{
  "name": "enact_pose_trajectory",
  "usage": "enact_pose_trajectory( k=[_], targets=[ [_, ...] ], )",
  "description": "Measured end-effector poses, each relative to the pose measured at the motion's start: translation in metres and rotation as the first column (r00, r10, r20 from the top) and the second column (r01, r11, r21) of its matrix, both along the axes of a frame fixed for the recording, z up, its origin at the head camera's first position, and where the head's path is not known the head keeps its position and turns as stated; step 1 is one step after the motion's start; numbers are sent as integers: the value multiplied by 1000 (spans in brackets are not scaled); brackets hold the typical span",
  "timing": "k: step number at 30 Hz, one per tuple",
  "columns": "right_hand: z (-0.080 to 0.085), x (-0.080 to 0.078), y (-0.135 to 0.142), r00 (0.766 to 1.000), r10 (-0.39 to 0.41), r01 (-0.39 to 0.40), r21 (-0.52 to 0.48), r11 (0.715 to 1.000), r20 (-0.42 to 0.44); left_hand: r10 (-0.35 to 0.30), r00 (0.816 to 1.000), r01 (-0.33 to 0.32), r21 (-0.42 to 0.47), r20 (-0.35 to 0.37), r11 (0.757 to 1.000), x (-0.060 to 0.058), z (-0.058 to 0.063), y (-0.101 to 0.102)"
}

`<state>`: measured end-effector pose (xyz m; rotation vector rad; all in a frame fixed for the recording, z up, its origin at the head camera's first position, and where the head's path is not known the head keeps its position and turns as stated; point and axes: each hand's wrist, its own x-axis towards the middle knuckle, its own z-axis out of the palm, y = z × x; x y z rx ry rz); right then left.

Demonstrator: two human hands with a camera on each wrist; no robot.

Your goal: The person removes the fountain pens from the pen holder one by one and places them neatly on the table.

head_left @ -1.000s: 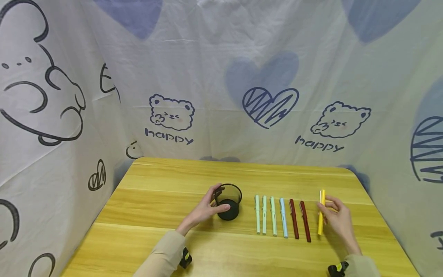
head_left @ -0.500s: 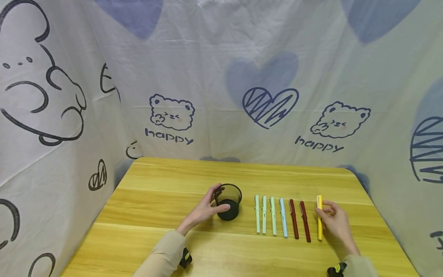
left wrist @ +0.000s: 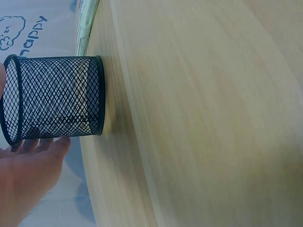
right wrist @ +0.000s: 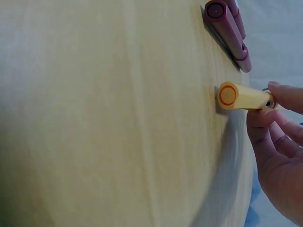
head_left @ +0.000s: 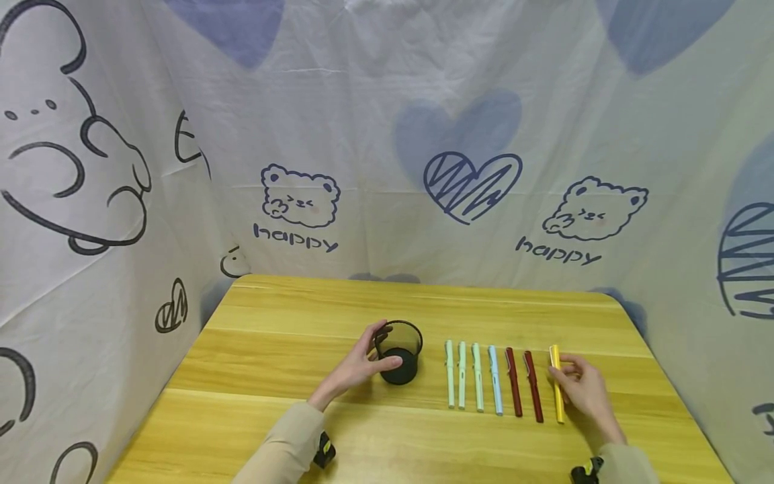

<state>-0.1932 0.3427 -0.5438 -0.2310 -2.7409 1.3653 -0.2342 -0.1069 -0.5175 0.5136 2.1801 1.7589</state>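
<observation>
In the head view my left hand (head_left: 357, 366) holds a black mesh pen holder (head_left: 400, 373) by its left side, thumb in front and fingers behind. The holder stands upright on the table, its mesh wall (left wrist: 57, 97) filling the left of the left wrist view. On the right, my right hand (head_left: 586, 388) pinches a yellow pen (head_left: 557, 386) between thumb and fingers near its clip end. The pen's flat end (right wrist: 228, 95) faces the camera in the right wrist view, close over the wood. Just left of it lie two dark red pens (head_left: 533, 388), side by side.
Further left in the same row lie a light blue pen (head_left: 496, 382) and three pale green pens (head_left: 478, 378), between the holder and the red pens. The wooden table (head_left: 272, 316) has a printed cloth (head_left: 375, 121) hanging behind its far edge.
My right hand has moved slightly left and toward me with the yellow pen, bringing it nearer the red pens and in line with the row. My left hand and the pen holder stay put.
</observation>
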Motion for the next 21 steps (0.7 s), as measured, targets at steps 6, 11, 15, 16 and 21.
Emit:
enact_pose_trajectory(
  k=[6,11,15,16,21],
  targets=[
    [-2,-3,1,1000,22,-22,45,999,20,0,1000,0,-3,-2,1000,0,1,0],
    [-3,-6,1,999,34,-37,85,996,39,2,1000,-2,-6,0,1000,0,1,0],
    [-2,-7,1,998,54,-58,102,993,42,-2,1000,2,-10,2,1000,0,1,-1],
    [-1,-8,2,997,58,-62,108,992,42,-3,1000,3,-10,1,1000,0,1,-1],
    [-2,-10,2,996,70,-77,135,988,54,-7,1000,7,-9,2,1000,0,2,-1]
  ],
)
